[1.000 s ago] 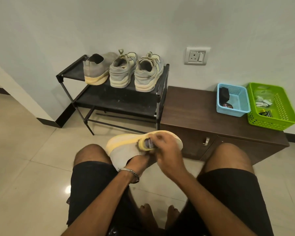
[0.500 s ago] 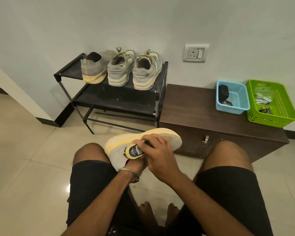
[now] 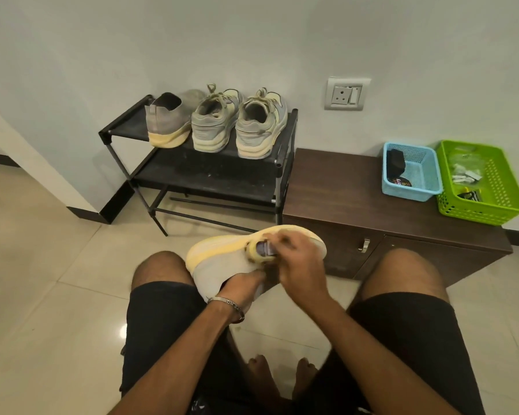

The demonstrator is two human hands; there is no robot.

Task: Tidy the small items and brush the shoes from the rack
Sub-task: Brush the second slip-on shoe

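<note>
Between my knees I hold a grey shoe with a pale yellow sole [image 3: 219,265], turned on its side. My left hand [image 3: 246,284] reaches into its opening and holds it from inside, fingers hidden. My right hand [image 3: 300,262] grips a small yellow brush [image 3: 261,250] against the shoe's side near the sole. On the black rack's [image 3: 210,175] top shelf stand the matching grey shoe [image 3: 168,121] and a pair of grey laced sneakers [image 3: 237,124], heels toward me.
A low brown cabinet [image 3: 342,199] stands right of the rack, carrying a blue basket [image 3: 414,187] with dark items and a green basket [image 3: 492,205] with small items. A wall socket [image 3: 345,94] is above. My bare knees and feet rest over a glossy tiled floor.
My right hand has swept the brush along the shoe: left toward the heel half a second ago, now back right toward the sole. The left hand keeps the shoe steady.
</note>
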